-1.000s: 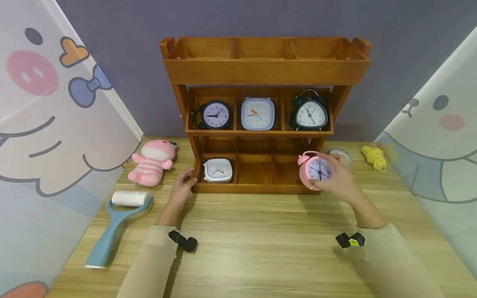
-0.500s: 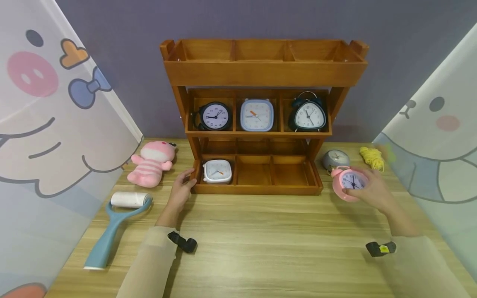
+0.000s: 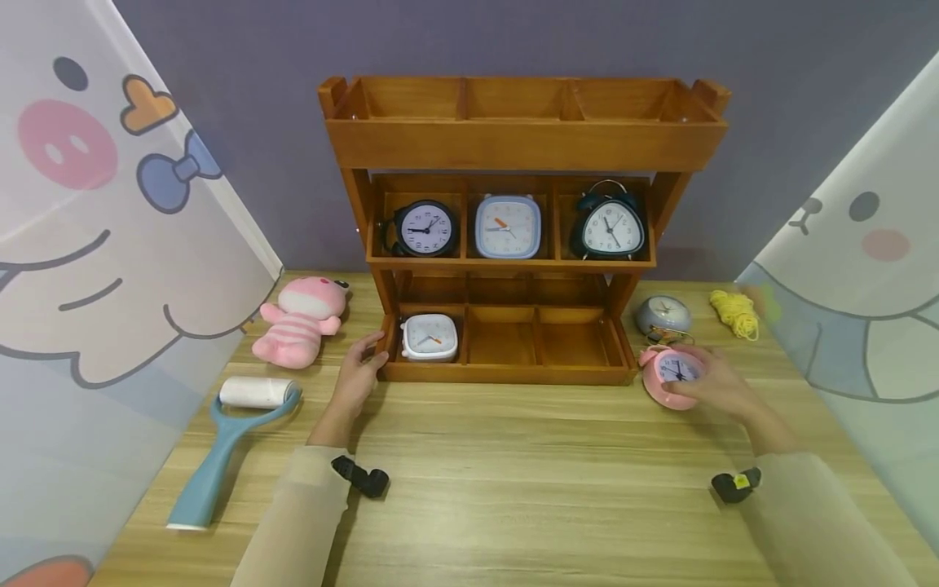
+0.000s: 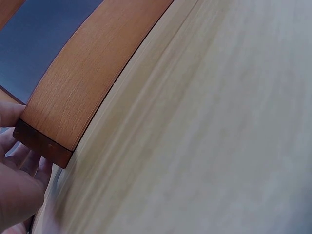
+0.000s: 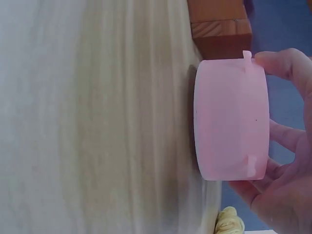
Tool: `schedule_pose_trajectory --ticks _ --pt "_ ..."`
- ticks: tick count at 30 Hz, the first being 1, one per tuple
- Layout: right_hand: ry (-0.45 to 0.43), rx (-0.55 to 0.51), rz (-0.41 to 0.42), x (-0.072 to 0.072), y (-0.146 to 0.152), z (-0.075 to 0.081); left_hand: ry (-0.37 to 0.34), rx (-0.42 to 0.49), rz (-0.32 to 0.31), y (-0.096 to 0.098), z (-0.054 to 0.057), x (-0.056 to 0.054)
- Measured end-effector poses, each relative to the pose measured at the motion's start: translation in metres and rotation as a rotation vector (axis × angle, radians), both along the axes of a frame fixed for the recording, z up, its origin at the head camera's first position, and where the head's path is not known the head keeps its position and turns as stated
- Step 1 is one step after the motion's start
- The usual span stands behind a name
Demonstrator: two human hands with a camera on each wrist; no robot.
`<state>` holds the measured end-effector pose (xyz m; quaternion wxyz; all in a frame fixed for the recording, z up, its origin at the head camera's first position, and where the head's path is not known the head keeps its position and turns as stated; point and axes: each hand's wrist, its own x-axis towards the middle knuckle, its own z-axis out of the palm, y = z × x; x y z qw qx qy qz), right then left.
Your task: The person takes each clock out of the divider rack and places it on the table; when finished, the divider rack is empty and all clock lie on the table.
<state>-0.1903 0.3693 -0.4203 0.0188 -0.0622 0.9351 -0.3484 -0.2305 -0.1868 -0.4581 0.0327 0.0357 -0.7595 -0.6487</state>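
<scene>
My right hand (image 3: pixel 715 381) holds a pink twin-bell alarm clock (image 5: pixel 231 119) by its sides, thumb on one side and fingers on the other. The clock leans back, dial up, close over the table just right of the shelf's lower corner. At the left end of the wooden shelf (image 3: pixel 506 373), my left hand (image 3: pixel 357 377) grips the bottom tray's corner, thumb on top and fingers against its outer side in the left wrist view. A white clock (image 3: pixel 429 337) sits in the bottom tray's left compartment. Behind the pink clock, a grey alarm clock (image 3: pixel 663 314) lies on the table.
The middle tier holds a black round clock (image 3: pixel 425 229), a blue-rimmed square clock (image 3: pixel 508 227) and a dark triangular clock (image 3: pixel 610 227). A pink plush toy (image 3: pixel 301 320) and a blue-handled lint roller (image 3: pixel 213 465) lie left. Yellow yarn (image 3: pixel 735 313) lies at the back right.
My right hand has carried the pink clock from in front of the bottom tray's right compartment out to the right, then down and slightly back left. The left hand stays on the shelf.
</scene>
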Motion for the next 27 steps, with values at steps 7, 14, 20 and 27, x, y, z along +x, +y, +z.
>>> schedule_pose_trajectory --ticks 7,14,20,27 --pt "-0.014 -0.016 -0.016 -0.004 0.003 -0.006 -0.036 0.031 -0.011 0.0 0.003 0.0" --pt "-0.019 -0.025 0.011 -0.007 0.005 -0.007 -0.063 0.049 -0.027 -0.001 0.006 0.0" --pt "-0.062 -0.021 0.018 -0.007 0.006 -0.004 -0.047 0.058 -0.008 0.0 0.002 0.0" --pt "-0.041 0.046 0.063 -0.007 0.002 0.008 -0.011 0.011 0.006 0.001 0.001 0.0"
